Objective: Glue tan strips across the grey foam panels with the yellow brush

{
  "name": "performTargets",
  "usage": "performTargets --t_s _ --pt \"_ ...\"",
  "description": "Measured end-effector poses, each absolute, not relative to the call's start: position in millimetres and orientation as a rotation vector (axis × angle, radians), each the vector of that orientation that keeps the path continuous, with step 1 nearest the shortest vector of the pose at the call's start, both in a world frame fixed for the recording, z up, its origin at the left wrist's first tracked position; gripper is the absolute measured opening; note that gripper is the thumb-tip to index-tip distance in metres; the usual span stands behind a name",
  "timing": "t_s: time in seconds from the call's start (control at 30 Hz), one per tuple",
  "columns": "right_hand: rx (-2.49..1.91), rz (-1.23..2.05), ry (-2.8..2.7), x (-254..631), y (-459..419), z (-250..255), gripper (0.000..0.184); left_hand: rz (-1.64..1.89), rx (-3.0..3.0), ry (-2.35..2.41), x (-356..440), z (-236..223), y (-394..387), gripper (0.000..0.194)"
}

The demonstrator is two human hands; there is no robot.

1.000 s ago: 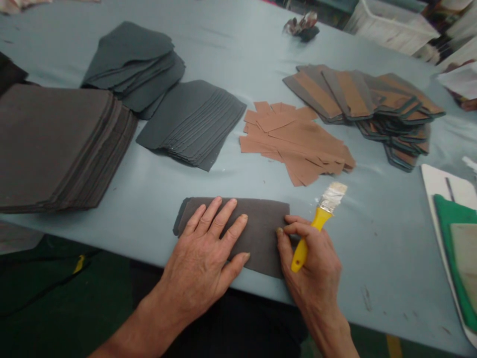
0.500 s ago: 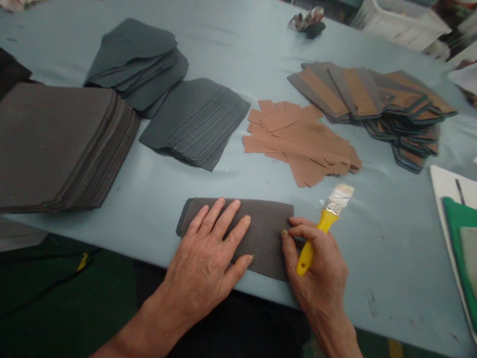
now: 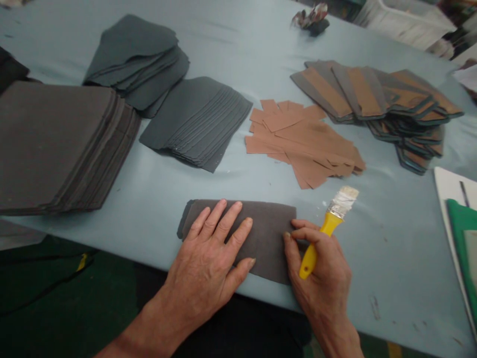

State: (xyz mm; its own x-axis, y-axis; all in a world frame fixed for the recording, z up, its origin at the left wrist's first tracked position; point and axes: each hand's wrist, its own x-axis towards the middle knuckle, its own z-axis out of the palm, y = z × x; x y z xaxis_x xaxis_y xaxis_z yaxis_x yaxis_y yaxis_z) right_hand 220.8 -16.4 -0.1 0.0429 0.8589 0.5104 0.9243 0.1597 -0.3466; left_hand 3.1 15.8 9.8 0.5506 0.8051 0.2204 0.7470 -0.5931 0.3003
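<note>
A dark grey-brown piece of sheet material (image 3: 274,238) lies flat near the table's front edge, with a darker layer showing at its left end. Pressed on its left half is my left hand (image 3: 208,253), palm down with the fingers spread. My right hand (image 3: 324,263) holds a yellow-handled paintbrush (image 3: 327,226), whose pale, white-smeared bristles point up and away to the right. The thumb and fingertips of that hand also touch the piece's right edge. Whether they pinch it is hard to see.
A thick stack of brown sheets (image 3: 55,144) stands at left. Beyond are dark green-grey pieces (image 3: 197,119), tan strips (image 3: 309,144) and layered pieces with tan bands (image 3: 365,94). At right lies a white board (image 3: 445,186) with a green item (image 3: 460,233); a white bin (image 3: 406,22) is farther back.
The whole view has shifted slightly. Both hands keep their places on the piece, and the brush stays in my right hand.
</note>
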Motion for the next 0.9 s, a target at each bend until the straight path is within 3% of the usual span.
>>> performTargets --t_s 0.9 --pt "-1.703 -0.107 -1.775 220.7 -16.1 0.2 0.005 0.522 2.609 1.305 1.8 10.9 15.5 0.052"
